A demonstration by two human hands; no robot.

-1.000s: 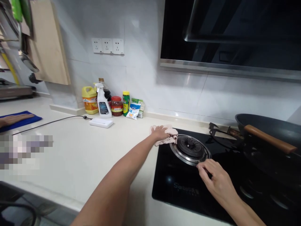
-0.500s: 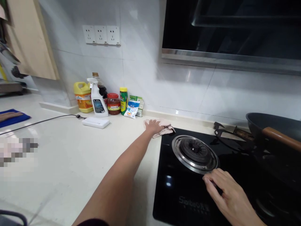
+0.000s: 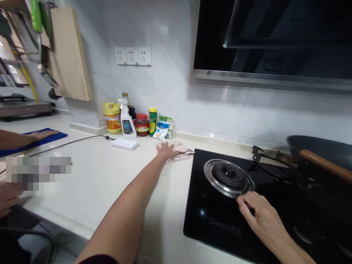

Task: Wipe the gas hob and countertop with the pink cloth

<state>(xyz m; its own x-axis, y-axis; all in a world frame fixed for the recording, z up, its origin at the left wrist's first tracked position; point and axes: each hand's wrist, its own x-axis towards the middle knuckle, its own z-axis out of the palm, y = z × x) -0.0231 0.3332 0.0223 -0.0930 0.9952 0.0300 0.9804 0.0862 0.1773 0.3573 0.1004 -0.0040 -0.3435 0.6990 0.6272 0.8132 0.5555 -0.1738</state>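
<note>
My left hand [image 3: 165,149] presses a pale pink cloth [image 3: 180,152] onto the white counter, just left of the stove's back corner. The fingers grip and cover part of the cloth. Over the black glass gas stove [image 3: 203,223], my right hand [image 3: 257,209] is closed, thumb and fingertips together. Nothing shows in it. Its fingertips are beside the front rim of the round burner [image 3: 229,176], but I cannot tell whether they touch it.
A dark wok [image 3: 321,146] with a wooden handle stands at right. Along the wall are a spray bottle [image 3: 128,123], a yellow jug [image 3: 112,126], jars and packets. A white box [image 3: 125,143] trails a black cable. At left, another person's hand [image 3: 44,135] lies on a blue cloth [image 3: 57,136].
My left hand has slid the pink cloth left, away from the stove's corner. My right hand stays about where it was. The view has turned left, showing more of the other person's arm.
</note>
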